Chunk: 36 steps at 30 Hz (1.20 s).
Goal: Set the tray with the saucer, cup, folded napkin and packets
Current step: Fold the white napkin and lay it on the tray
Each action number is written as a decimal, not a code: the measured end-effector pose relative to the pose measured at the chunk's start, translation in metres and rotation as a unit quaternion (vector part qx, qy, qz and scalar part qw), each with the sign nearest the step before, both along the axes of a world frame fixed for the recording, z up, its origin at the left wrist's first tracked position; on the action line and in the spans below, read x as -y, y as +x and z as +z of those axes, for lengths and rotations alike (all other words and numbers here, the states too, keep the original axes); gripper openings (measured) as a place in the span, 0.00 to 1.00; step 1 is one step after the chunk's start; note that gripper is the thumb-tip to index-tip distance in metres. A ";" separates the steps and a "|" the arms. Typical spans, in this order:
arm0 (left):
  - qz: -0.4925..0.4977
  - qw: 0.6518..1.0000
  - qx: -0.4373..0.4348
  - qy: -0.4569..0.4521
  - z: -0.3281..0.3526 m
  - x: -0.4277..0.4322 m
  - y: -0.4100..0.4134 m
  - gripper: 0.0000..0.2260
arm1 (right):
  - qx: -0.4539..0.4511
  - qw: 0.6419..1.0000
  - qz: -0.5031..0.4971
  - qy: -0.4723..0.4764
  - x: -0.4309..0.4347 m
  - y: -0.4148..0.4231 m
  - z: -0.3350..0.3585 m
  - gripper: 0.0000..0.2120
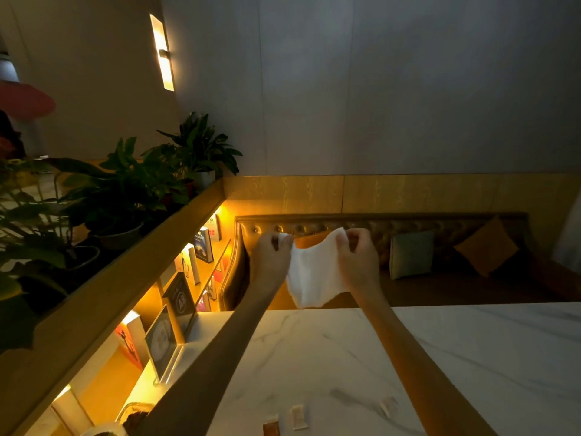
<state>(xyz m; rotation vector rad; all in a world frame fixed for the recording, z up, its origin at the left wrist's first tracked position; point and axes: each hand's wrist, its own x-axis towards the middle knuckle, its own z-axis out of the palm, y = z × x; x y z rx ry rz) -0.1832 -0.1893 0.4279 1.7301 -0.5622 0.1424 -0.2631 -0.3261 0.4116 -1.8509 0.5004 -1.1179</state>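
Both my arms reach forward over a white marble table (471,357). A white napkin (314,272) hangs in the air beyond the table's far edge, held by its top corners: my left hand (272,259) pinches the left corner, my right hand (356,261) the right one. The napkin sags loosely between them. Near the table's front edge lie three small packets: a brown one (271,427), a pale one (298,417) and another pale one (389,405). No tray, saucer or cup is clearly visible; a pale rounded rim (103,431) shows at the bottom left.
An acrylic sign stand (162,344) sits at the table's left edge. Lit shelves with books (202,245) run along the left, potted plants (125,196) on the ledge above. A tufted bench with cushions (410,253) stands behind the table.
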 end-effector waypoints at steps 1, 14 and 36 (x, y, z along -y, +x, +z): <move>-0.008 1.000 -0.006 -0.003 -0.001 0.005 -0.008 0.07 | 0.001 1.000 -0.004 -0.004 -0.010 0.002 -0.003 0.09; -0.035 0.997 0.049 -0.045 -0.006 0.006 -0.036 0.08 | 0.150 0.988 -0.027 0.040 -0.059 0.010 -0.023 0.12; -0.241 0.968 -0.055 -0.027 -0.001 -0.029 -0.004 0.08 | 0.109 0.977 0.183 -0.009 -0.052 -0.013 -0.012 0.08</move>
